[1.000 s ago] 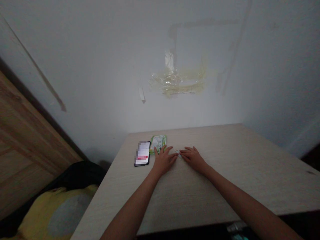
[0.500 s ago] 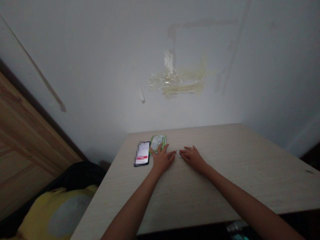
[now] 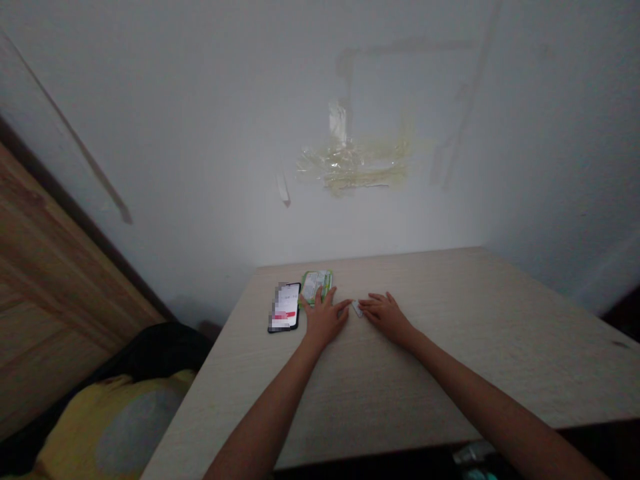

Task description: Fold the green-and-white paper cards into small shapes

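Resting left hand (image 3: 326,321) left of the piece (image 3: 357,309) with fingers apart; touching its right edge with right hand (image 3: 389,317), cannot tell if pinching. Farther left of it, phone (image 3: 287,307).

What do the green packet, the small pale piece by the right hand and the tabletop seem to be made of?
Green packet: printed plastic or paper perhaps, given its green and pale patterned face; finish unclear.
Small pale piece: whitish, so perhaps paper or plastic; too small to tell.
Tabletop: probably wood or laminate, fairly matte, given its fine streaks.
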The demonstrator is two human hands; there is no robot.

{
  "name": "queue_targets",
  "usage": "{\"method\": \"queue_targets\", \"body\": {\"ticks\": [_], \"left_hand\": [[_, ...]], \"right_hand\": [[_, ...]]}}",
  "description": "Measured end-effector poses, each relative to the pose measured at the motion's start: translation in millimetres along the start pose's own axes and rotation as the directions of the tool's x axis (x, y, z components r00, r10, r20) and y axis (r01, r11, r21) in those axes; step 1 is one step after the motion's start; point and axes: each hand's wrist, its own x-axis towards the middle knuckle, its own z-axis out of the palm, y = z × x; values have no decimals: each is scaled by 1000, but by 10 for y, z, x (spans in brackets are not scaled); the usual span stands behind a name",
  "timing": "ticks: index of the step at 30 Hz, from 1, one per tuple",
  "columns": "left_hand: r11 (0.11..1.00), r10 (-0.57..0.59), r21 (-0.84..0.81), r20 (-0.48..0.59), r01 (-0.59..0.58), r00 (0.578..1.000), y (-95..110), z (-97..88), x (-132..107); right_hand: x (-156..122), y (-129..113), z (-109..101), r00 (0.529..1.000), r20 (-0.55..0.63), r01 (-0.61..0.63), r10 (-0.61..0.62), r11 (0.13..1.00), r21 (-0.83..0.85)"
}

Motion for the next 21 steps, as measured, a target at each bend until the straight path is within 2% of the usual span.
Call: {"method": "queue_targets", "body": {"ticks": [6, 16, 21], "left_hand": [[999, 10, -31, 24, -9, 1000, 17, -9, -6], [991, 97, -91, 2, -96, 995, -39, 3, -21], [981, 133, -148, 27, -128, 991, -37, 1, -25]], "right_hand": [[-8, -23, -11, 1000, -8, -22, 22, 999, 36], [-10, -20, -52, 999, -27, -44, 47, 990, 133], [-10, 0, -40, 999, -32, -38, 44, 983, 180]]}}
